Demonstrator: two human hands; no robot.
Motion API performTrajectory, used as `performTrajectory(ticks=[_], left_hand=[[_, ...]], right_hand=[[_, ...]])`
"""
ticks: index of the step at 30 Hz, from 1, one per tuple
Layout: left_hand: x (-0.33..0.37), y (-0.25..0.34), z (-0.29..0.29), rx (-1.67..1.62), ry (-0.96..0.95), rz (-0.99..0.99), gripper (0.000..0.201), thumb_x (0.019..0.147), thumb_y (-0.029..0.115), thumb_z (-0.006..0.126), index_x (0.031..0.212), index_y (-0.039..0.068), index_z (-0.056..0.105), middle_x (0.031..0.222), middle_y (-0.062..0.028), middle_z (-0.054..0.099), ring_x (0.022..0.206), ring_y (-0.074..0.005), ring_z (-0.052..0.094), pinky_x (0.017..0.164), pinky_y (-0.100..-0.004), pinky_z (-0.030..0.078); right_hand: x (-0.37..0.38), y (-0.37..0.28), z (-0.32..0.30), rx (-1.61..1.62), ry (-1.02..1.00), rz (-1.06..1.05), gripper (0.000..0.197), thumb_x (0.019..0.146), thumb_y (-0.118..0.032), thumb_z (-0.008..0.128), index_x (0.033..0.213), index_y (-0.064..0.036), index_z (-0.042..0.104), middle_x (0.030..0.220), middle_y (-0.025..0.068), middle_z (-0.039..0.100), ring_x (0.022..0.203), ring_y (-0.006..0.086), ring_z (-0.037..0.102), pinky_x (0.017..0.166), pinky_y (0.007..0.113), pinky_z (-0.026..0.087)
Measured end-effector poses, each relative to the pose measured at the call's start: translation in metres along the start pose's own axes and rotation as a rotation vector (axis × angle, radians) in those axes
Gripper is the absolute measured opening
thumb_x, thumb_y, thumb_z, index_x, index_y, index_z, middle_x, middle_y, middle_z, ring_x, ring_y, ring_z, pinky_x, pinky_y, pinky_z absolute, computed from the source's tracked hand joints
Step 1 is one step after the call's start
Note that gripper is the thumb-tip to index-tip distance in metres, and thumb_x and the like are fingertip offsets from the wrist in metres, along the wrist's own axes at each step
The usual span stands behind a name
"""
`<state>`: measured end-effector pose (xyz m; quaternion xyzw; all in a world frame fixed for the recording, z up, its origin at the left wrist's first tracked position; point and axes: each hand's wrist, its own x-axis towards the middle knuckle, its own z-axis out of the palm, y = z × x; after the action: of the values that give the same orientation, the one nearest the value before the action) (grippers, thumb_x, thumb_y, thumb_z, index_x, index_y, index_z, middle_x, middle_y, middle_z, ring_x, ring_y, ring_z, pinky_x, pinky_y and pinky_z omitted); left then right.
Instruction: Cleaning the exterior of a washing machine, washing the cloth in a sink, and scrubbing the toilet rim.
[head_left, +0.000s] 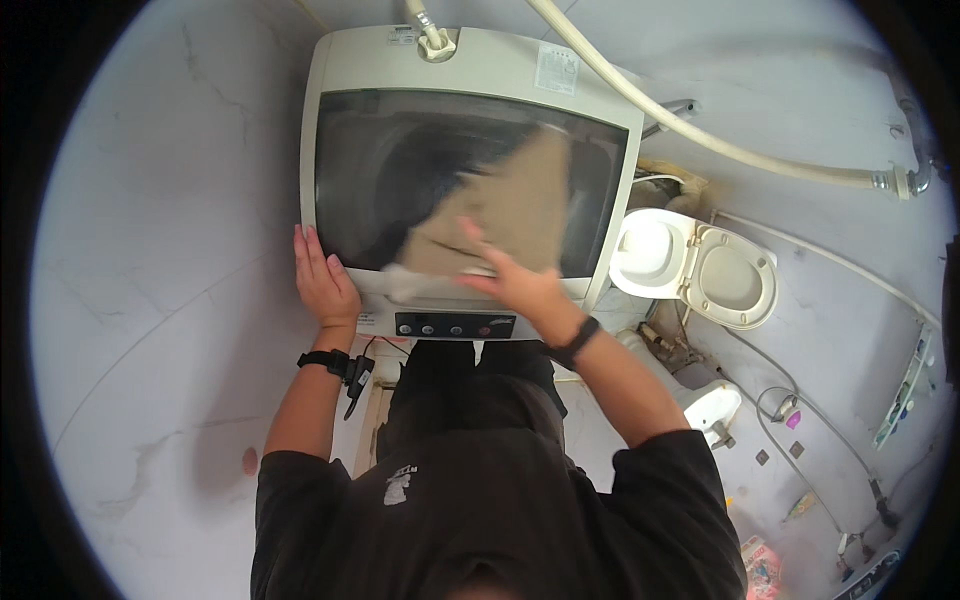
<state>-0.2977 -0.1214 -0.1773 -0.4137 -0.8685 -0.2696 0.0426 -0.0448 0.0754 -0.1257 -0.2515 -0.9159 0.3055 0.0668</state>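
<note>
A top-loading washing machine with a dark see-through lid stands before me. Across the right half of that lid spreads a beige-brown cloth, blurred by motion. My right hand grips the cloth near its lower edge, close to the front of the lid. Flat against the machine's left front corner lies my left hand, fingers stretched out and holding nothing. A black control panel with several round buttons sits on the front edge, between my two forearms.
A pale hose arcs over the machine's back right to a wall fitting. An inlet hose joins a white tap connector. Right of the machine is a white toilet; lower right, a small white basin. A wall borders the left.
</note>
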Motion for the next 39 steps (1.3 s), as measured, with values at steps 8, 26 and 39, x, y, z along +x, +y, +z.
performTrajectory(ticks=[8, 26, 39], left_hand=[[-0.001, 0.002, 0.002, 0.054, -0.079, -0.051, 0.054, 0.102, 0.021, 0.046, 0.152, 0.003, 0.045, 0.158, -0.0234, 0.041, 0.137, -0.0441, 0.049, 0.11, -0.0503, 0.041], [-0.003, -0.005, 0.0, -0.073, -0.02, -0.07, 0.055, 0.104, 0.021, 0.04, 0.153, -0.006, 0.038, 0.156, -0.028, 0.042, 0.137, -0.0462, 0.048, 0.111, -0.0514, 0.04], [-0.005, -0.006, 0.0, -0.056, -0.009, -0.036, 0.056, 0.101, 0.016, 0.046, 0.153, -0.004, 0.038, 0.156, -0.0268, 0.043, 0.136, -0.045, 0.049, 0.109, -0.0515, 0.041]], right_hand=[[-0.025, 0.07, -0.023, 0.233, -0.005, 0.254, 0.099, 0.083, -0.027, 0.082, 0.163, -0.0102, 0.027, 0.159, 0.0171, 0.046, 0.142, 0.0303, 0.05, 0.116, 0.039, 0.039], [0.16, 0.036, -0.044, 0.067, -0.081, 0.165, 0.075, 0.093, -0.047, 0.067, 0.158, -0.023, 0.041, 0.132, 0.0161, 0.067, 0.113, 0.0316, 0.069, 0.096, 0.039, 0.054], [0.154, -0.067, -0.003, -0.072, -0.19, 0.454, 0.078, 0.092, -0.057, 0.066, 0.159, -0.0258, 0.04, 0.11, 0.0238, 0.073, 0.098, 0.0448, 0.07, 0.087, 0.053, 0.056]])
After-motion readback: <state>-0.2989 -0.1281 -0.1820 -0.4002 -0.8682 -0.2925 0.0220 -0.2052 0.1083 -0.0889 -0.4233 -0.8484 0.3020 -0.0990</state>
